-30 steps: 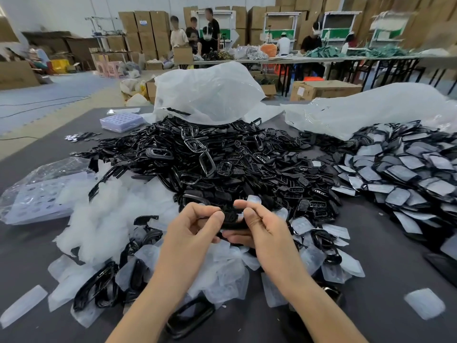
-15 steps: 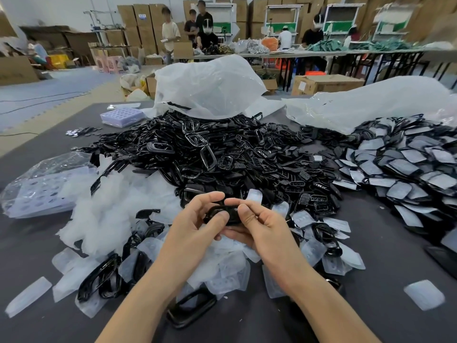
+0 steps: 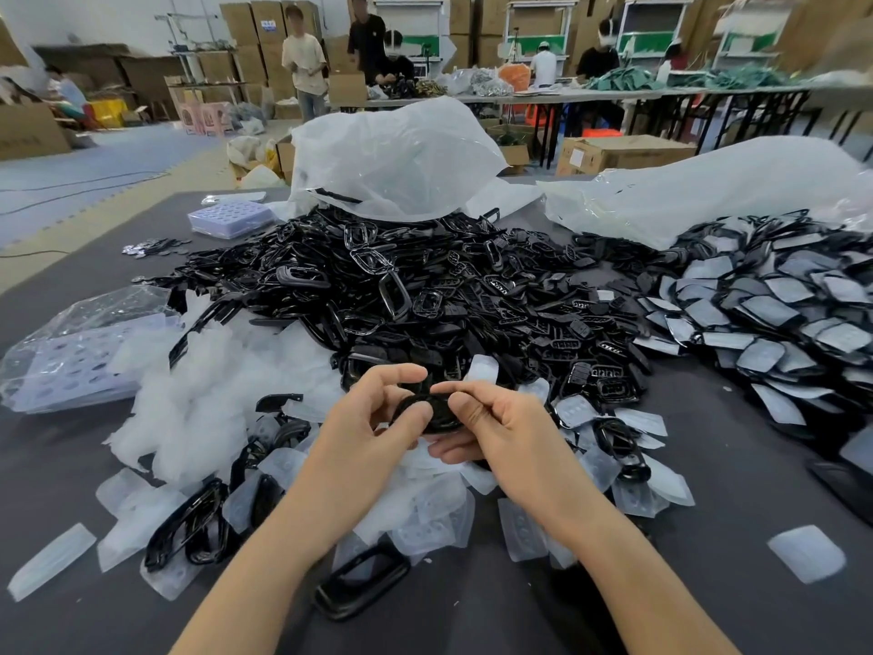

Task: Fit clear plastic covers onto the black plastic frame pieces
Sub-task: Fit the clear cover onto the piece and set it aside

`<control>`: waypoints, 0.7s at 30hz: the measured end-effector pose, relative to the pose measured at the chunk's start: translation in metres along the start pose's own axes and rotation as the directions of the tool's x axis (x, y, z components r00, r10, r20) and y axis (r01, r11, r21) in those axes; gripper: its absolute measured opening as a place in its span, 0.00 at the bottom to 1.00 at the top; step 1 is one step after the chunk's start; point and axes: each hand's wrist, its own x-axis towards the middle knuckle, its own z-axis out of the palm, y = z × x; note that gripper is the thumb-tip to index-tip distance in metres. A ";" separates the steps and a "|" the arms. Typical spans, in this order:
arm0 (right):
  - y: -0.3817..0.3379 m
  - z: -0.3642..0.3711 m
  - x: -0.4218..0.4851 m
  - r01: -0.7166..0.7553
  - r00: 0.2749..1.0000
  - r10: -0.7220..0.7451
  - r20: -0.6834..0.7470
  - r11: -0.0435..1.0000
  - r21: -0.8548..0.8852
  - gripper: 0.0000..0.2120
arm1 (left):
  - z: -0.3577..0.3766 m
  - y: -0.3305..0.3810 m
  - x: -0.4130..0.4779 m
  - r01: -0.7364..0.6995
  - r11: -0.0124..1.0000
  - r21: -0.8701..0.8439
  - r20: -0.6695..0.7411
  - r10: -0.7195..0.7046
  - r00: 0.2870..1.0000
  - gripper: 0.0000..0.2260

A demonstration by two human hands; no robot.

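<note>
Left hand [image 3: 363, 432] and right hand [image 3: 500, 427] both pinch one black frame piece [image 3: 439, 416] over clear covers [image 3: 425, 517]. Dark grey table [image 3: 732, 470], warehouse cartons [image 3: 623, 156] behind; their labels too blurred to read

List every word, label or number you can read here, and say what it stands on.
No text here can be read for certain.
Box sticker: white, print too small to read.
Carton label: blue, blurred.
Pile frames: pale marks on some, too small to read.
Held frame: no print shows.
</note>
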 end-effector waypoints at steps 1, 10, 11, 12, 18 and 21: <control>0.001 -0.001 0.000 0.009 1.000 -0.009 0.003 0.999 -0.038 0.10 | -0.002 0.000 0.000 0.011 1.000 0.001 0.025 -0.011 1.000 0.12; 0.005 -0.003 0.000 0.051 0.998 -0.052 -0.022 0.996 -0.073 0.09 | 0.012 -0.001 -0.004 -0.079 0.988 0.131 -0.128 0.096 0.987 0.10; 0.005 -0.004 0.001 0.049 0.998 -0.052 -0.044 0.996 -0.073 0.09 | 0.013 0.000 -0.005 -0.089 0.983 0.161 -0.142 0.112 0.983 0.10; 0.005 -0.006 0.002 0.050 0.995 -0.056 -0.077 0.996 -0.072 0.09 | 0.014 0.000 -0.006 -0.103 0.975 0.197 -0.155 0.135 0.979 0.10; 0.001 -0.026 0.006 0.091 0.950 -0.061 -0.305 0.992 0.084 0.06 | 0.007 -0.002 -0.009 -0.296 0.680 0.671 0.146 0.271 0.952 0.10; 0.002 -0.029 0.007 0.087 0.936 -0.039 -0.351 0.989 0.121 0.07 | 0.009 -0.008 -0.010 -0.363 0.506 0.782 0.322 0.170 0.931 0.19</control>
